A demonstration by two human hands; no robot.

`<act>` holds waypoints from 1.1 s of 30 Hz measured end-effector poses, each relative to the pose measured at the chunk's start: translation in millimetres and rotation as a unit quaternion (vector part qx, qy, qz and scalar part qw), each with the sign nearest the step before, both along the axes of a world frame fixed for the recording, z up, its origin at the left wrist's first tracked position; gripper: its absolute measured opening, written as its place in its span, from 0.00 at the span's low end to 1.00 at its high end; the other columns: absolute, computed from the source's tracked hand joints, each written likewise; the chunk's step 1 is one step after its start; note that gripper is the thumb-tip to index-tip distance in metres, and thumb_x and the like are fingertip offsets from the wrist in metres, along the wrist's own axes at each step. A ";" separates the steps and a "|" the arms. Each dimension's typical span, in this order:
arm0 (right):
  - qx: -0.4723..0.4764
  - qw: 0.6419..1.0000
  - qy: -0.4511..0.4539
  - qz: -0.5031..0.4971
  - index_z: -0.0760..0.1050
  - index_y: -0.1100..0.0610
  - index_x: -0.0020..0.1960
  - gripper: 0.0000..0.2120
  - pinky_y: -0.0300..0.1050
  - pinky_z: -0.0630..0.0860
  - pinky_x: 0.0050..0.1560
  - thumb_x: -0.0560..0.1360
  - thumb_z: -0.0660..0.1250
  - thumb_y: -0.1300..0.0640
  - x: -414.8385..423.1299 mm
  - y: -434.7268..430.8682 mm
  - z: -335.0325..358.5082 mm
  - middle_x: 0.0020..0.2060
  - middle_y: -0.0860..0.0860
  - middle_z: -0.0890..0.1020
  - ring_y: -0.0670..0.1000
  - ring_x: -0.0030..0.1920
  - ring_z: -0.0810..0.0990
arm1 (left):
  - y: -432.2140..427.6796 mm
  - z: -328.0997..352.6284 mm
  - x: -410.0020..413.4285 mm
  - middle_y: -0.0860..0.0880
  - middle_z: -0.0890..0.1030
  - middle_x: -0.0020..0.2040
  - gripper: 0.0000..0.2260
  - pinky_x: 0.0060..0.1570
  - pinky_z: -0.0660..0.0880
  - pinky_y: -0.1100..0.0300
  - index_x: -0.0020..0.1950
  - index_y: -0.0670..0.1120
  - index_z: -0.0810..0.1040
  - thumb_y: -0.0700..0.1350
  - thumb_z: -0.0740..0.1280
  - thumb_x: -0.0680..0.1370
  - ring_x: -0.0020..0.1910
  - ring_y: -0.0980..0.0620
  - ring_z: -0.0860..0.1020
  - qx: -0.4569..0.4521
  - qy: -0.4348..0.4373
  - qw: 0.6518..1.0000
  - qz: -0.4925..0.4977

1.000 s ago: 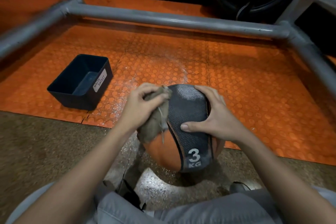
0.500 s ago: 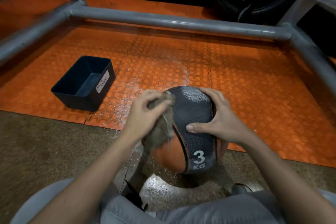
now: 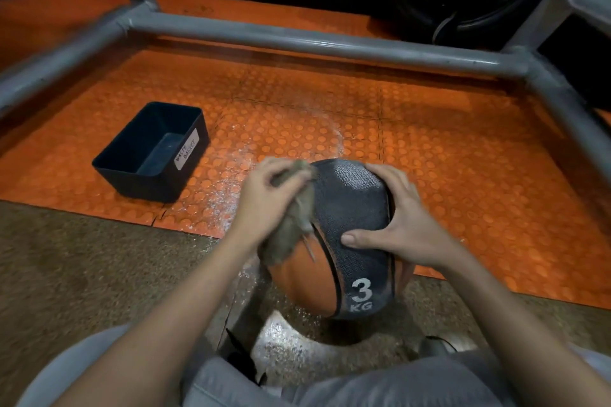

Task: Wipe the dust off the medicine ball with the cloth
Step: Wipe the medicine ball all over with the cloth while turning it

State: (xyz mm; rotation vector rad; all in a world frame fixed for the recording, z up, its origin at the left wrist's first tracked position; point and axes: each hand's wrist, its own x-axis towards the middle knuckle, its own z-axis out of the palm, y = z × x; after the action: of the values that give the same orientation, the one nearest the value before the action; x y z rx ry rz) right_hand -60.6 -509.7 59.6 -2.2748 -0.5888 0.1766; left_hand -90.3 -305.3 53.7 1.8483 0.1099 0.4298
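An orange and dark grey medicine ball [image 3: 350, 208], marked "3 KG", is held a little above the floor in front of my knees. My right hand [image 3: 403, 221] grips its right side, thumb across the grey band. My left hand [image 3: 264, 198] is closed on a crumpled brownish-grey cloth [image 3: 291, 228] and presses it against the ball's left side, over the orange panel. The top of the grey band looks pale with dust. The ball's underside and far side are hidden.
A dark bin [image 3: 152, 152] labelled "WASTE BASKET" stands on the orange studded mat [image 3: 463, 158] to the left. Grey metal pipes [image 3: 297, 40] frame the mat on three sides. White dust speckles the mat [image 3: 231, 175] near the ball. Rough brown floor [image 3: 82, 274] lies nearer me.
My left hand with the cloth has shifted slightly along the ball's left side; the ball and the right hand keep about the same pose while the view drifts a little.
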 end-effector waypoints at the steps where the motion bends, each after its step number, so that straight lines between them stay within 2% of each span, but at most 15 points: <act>1: 0.002 1.000 0.002 0.004 0.58 0.42 0.71 0.54 0.39 0.54 0.67 0.49 0.73 0.29 -0.8 -1.3 -1.0 0.65 0.39 0.60 0.40 0.68 0.57 | 7.1 -4.9 5.8 0.55 0.79 0.41 0.06 0.45 0.70 0.70 0.41 0.52 0.80 0.42 0.69 0.75 0.44 0.56 0.76 -0.062 0.059 0.996 0.022; 3: 0.013 1.000 0.006 0.008 0.58 0.40 0.69 0.51 0.40 0.54 0.68 0.49 0.70 0.28 -1.4 -3.7 -2.5 0.66 0.39 0.60 0.40 0.69 0.57 | 13.0 -11.5 11.1 0.52 0.80 0.38 0.07 0.44 0.71 0.63 0.39 0.50 0.80 0.41 0.67 0.76 0.39 0.56 0.76 -0.092 0.124 0.987 0.048; 5: 0.020 1.000 0.012 0.000 0.58 0.40 0.69 0.52 0.39 0.55 0.67 0.49 0.70 0.28 0.2 -5.9 -2.1 0.65 0.39 0.60 0.40 0.68 0.57 | 8.7 -11.5 10.8 0.51 0.80 0.40 0.08 0.47 0.70 0.60 0.38 0.52 0.79 0.41 0.68 0.76 0.40 0.56 0.76 -0.078 0.096 0.992 0.039; 8: 0.018 1.000 0.013 -0.001 0.59 0.43 0.71 0.53 0.38 0.55 0.67 0.49 0.69 0.29 2.8 -6.3 -0.9 0.65 0.40 0.61 0.39 0.67 0.58 | -12.0 1.8 -3.2 0.58 0.76 0.44 0.05 0.52 0.66 0.64 0.39 0.57 0.79 0.48 0.68 0.74 0.48 0.56 0.73 0.086 -0.026 0.996 -0.020; 11: 0.018 1.000 0.009 0.018 0.57 0.39 0.68 0.50 0.39 0.55 0.67 0.50 0.70 0.28 1.0 -6.2 -1.0 0.66 0.40 0.61 0.39 0.68 0.57 | -23.6 4.6 -17.8 0.62 0.74 0.45 0.09 0.52 0.62 0.71 0.45 0.52 0.82 0.53 0.64 0.73 0.49 0.55 0.70 0.200 -0.107 0.970 -0.086; 14: 0.011 1.000 0.003 0.025 0.57 0.39 0.68 0.50 0.40 0.54 0.68 0.50 0.69 0.28 0.0 -3.7 -1.6 0.66 0.39 0.60 0.39 0.68 0.57 | -7.6 -0.6 -8.9 0.61 0.76 0.44 0.01 0.52 0.66 0.67 0.42 0.58 0.79 0.52 0.68 0.72 0.49 0.56 0.73 0.098 -0.049 0.992 -0.065; 16: 0.010 1.000 0.005 0.022 0.57 0.39 0.69 0.50 0.39 0.54 0.67 0.50 0.69 0.28 0.7 -2.2 -1.2 0.66 0.39 0.59 0.40 0.68 0.57 | 5.6 -4.6 0.4 0.56 0.78 0.41 0.05 0.46 0.69 0.64 0.40 0.54 0.80 0.45 0.70 0.74 0.42 0.60 0.76 -0.035 0.030 0.999 -0.008; 18: 0.018 1.000 0.010 0.020 0.58 0.38 0.68 0.50 0.35 0.55 0.65 0.49 0.70 0.28 1.6 -4.5 -1.6 0.66 0.39 0.60 0.40 0.68 0.57 | 10.4 -8.4 5.1 0.50 0.79 0.39 0.06 0.43 0.69 0.61 0.39 0.49 0.80 0.42 0.68 0.76 0.37 0.60 0.76 -0.085 0.088 0.992 0.024; 20: 0.026 0.999 0.014 0.013 0.59 0.39 0.67 0.50 0.31 0.55 0.64 0.49 0.71 0.29 3.3 -8.9 -2.7 0.65 0.40 0.61 0.41 0.68 0.58 | 4.7 -10.4 2.2 0.49 0.80 0.44 0.05 0.50 0.70 0.59 0.40 0.51 0.79 0.46 0.67 0.76 0.44 0.56 0.76 -0.041 0.077 0.996 0.016; 22: 0.030 0.999 0.021 0.004 0.59 0.40 0.67 0.51 0.37 0.56 0.67 0.48 0.71 0.30 4.8 -11.0 -4.0 0.65 0.42 0.62 0.43 0.68 0.59 | -11.1 -3.8 -11.1 0.54 0.78 0.48 0.05 0.57 0.66 0.63 0.43 0.53 0.79 0.52 0.66 0.74 0.52 0.55 0.72 0.058 0.027 0.998 -0.021; 24: 0.036 0.999 0.025 0.003 0.59 0.39 0.67 0.52 0.39 0.56 0.68 0.47 0.71 0.28 6.8 -10.8 -4.9 0.65 0.42 0.62 0.44 0.69 0.60 | -25.9 2.5 -25.1 0.61 0.74 0.48 0.09 0.55 0.61 0.71 0.46 0.52 0.81 0.53 0.64 0.74 0.52 0.56 0.68 0.160 -0.033 0.984 -0.065; 26: 0.036 0.999 0.030 0.011 0.59 0.37 0.65 0.49 0.40 0.56 0.68 0.48 0.71 0.27 7.3 -8.3 -3.9 0.65 0.41 0.62 0.44 0.69 0.59 | -22.1 4.7 -27.5 0.63 0.73 0.48 0.09 0.55 0.61 0.71 0.48 0.53 0.81 0.54 0.63 0.74 0.53 0.56 0.69 0.192 -0.058 0.975 -0.095; 29: 0.031 0.999 0.027 0.019 0.59 0.35 0.65 0.46 0.39 0.56 0.66 0.49 0.71 0.29 6.2 -6.7 -2.5 0.65 0.40 0.62 0.42 0.68 0.59 | -0.1 -1.9 -13.9 0.58 0.78 0.46 0.04 0.56 0.69 0.62 0.46 0.48 0.81 0.46 0.68 0.76 0.50 0.56 0.74 0.072 0.013 0.996 -0.048; 31: 0.037 0.999 0.034 0.019 0.59 0.34 0.64 0.45 0.41 0.57 0.66 0.50 0.71 0.30 6.4 -8.4 -2.3 0.65 0.40 0.62 0.43 0.68 0.59 | 7.7 -5.3 -5.2 0.50 0.79 0.40 0.06 0.47 0.74 0.53 0.44 0.40 0.79 0.42 0.66 0.77 0.39 0.51 0.77 -0.065 0.102 0.993 -0.008; 33: 0.043 0.998 0.038 0.013 0.59 0.33 0.62 0.44 0.43 0.57 0.68 0.49 0.71 0.30 6.9 -10.4 -3.1 0.65 0.40 0.62 0.44 0.69 0.59 | 5.4 -7.0 -3.2 0.48 0.77 0.37 0.07 0.43 0.74 0.47 0.42 0.44 0.77 0.44 0.65 0.78 0.35 0.48 0.76 -0.089 0.122 0.988 0.018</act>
State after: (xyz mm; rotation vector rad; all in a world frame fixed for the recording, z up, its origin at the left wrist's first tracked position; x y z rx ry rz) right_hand -53.6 -520.1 56.4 -2.1680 -0.5756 0.2450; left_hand -93.5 -299.8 46.7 1.7169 0.3393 0.2093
